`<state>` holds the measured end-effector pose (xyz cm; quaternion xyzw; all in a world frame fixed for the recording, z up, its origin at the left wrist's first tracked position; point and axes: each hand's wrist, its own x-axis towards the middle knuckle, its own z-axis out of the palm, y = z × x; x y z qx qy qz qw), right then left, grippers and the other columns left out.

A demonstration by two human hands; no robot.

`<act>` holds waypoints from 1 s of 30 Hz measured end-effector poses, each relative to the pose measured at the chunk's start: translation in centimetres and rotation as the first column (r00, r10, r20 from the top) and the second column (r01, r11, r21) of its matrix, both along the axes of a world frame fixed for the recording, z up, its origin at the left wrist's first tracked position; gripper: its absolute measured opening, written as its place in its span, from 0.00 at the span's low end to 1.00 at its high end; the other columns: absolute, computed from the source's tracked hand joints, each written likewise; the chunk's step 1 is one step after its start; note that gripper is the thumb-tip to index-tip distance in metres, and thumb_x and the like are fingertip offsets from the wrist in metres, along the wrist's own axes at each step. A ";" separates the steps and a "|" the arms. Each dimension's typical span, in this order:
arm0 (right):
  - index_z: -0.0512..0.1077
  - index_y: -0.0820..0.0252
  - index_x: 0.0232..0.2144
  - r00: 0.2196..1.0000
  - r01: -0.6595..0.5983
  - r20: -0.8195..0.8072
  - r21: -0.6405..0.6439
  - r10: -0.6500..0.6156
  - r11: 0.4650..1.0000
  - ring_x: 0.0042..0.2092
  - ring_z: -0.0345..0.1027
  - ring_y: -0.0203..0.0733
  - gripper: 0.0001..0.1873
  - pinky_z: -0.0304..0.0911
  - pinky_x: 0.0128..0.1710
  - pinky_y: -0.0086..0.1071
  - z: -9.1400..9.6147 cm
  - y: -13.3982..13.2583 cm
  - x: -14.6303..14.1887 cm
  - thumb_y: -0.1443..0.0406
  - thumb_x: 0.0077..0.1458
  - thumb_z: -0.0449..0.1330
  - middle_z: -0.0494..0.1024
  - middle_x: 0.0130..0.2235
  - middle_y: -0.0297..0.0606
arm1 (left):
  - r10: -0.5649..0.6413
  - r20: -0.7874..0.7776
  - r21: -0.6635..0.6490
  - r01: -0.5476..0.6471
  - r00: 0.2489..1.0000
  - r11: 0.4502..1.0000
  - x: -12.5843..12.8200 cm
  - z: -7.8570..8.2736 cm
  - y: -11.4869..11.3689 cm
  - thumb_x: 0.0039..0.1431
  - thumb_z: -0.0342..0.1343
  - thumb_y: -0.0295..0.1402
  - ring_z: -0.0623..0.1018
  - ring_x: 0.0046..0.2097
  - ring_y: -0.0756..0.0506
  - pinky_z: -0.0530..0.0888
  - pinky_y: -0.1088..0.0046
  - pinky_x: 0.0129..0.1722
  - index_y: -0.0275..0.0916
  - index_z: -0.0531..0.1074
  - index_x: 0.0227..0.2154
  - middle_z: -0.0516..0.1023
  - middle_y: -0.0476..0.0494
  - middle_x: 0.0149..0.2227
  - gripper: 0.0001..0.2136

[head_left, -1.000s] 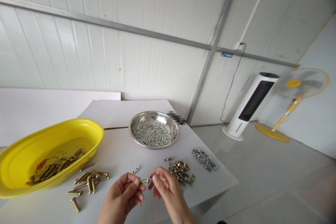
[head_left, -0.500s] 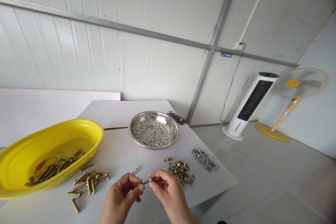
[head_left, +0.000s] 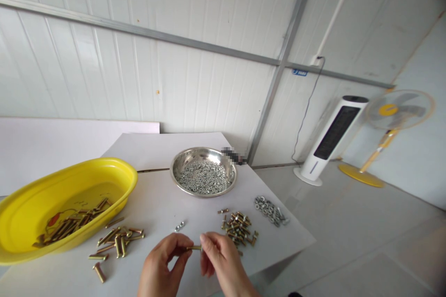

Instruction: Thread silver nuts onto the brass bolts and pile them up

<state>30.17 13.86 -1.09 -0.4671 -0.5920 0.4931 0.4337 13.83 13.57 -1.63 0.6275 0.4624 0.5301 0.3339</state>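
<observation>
Low over the front of the table, my left hand [head_left: 163, 262] pinches one end of a brass-coloured bolt [head_left: 194, 248] that lies about level. At the bolt's right end, my right hand [head_left: 221, 257] has its thumb and fingers closed, and they mostly hide the nut there. Just beyond my hands, a few loose silver nuts [head_left: 180, 226] lie on the table. To the right sits a pile of bolts with nuts on them [head_left: 239, 227]. Loose bolts [head_left: 120, 240] are heaped to the left of my hands.
A yellow basin [head_left: 118, 167] with bolts stands at the left. Behind my hands is a steel bowl [head_left: 177, 160] of small nuts. Larger nuts or washers [head_left: 268, 209] lie near the right table edge. A tower fan [head_left: 331, 141] and a yellow pedestal fan [head_left: 379, 146] stand on the floor.
My right hand has turned, and its fingers now cover the nut end that showed before. The bolt has dropped slightly toward me and become more level.
</observation>
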 end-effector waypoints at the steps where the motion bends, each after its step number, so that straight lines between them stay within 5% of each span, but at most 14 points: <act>1: 0.66 0.60 0.20 1.000 -0.002 0.001 -0.017 0.002 1.000 0.18 0.59 0.33 0.31 0.54 0.19 0.25 -0.1 0.0 0.0 0.44 0.63 0.50 0.67 0.16 0.32 | -0.021 -0.015 -0.007 0.021 1.000 1.000 -0.1 0.1 0.0 0.53 0.62 0.28 0.81 0.32 0.44 0.77 0.76 0.34 0.42 0.77 0.28 0.81 0.46 0.29 0.02; 6: 0.72 0.61 0.33 0.998 0.052 -0.049 0.030 -0.050 0.998 0.23 0.65 0.35 0.27 0.58 0.22 0.25 0.3 0.3 0.4 0.45 0.64 0.48 0.74 0.25 0.36 | -0.013 0.068 -0.074 0.018 0.998 0.997 -0.1 0.1 0.2 0.52 0.63 0.30 0.81 0.33 0.44 0.77 0.75 0.35 0.42 0.77 0.29 0.81 0.46 0.29 0.01; 10: 0.72 0.58 0.45 0.994 0.100 -0.049 0.163 -0.093 0.982 0.33 0.71 0.40 0.16 0.64 0.28 0.28 0.9 0.3 0.7 0.56 0.59 0.61 0.77 0.39 0.40 | 0.040 0.267 -0.171 0.006 0.963 0.985 -0.1 -0.2 0.4 0.50 0.65 0.33 0.78 0.30 0.46 0.75 0.77 0.31 0.40 0.77 0.28 0.79 0.48 0.27 0.04; 17: 0.75 0.57 0.37 0.991 0.095 0.066 0.264 -0.117 0.960 0.34 0.72 0.39 0.15 0.66 0.31 0.28 1.5 0.4 0.6 0.76 0.46 0.60 0.79 0.38 0.36 | 0.013 0.414 -0.273 0.111 0.910 0.956 0.0 -0.2 0.6 0.46 0.69 0.37 0.76 0.26 0.49 0.73 0.77 0.27 0.36 0.78 0.28 0.79 0.48 0.25 0.10; 25: 0.76 0.62 0.37 0.995 0.078 0.048 0.232 -0.092 0.969 0.34 0.73 0.42 0.08 0.66 0.32 0.29 0.6 0.6 0.9 0.65 0.53 0.64 0.79 0.33 0.40 | -0.004 0.409 -0.288 0.133 0.913 0.948 0.3 0.4 0.3 0.48 0.68 0.41 0.75 0.25 0.49 0.73 0.75 0.27 0.36 0.78 0.29 0.79 0.47 0.25 0.13; 30: 0.72 0.62 0.28 0.999 0.033 0.019 0.106 -0.035 0.994 0.26 0.68 0.38 0.20 0.62 0.26 0.27 0.5 0.4 0.8 0.50 0.59 0.60 0.73 0.23 0.35 | -0.037 0.362 -0.197 0.115 0.931 0.974 0.4 0.0 0.1 0.48 0.68 0.37 0.75 0.27 0.48 0.73 0.76 0.28 0.37 0.78 0.28 0.77 0.49 0.25 0.09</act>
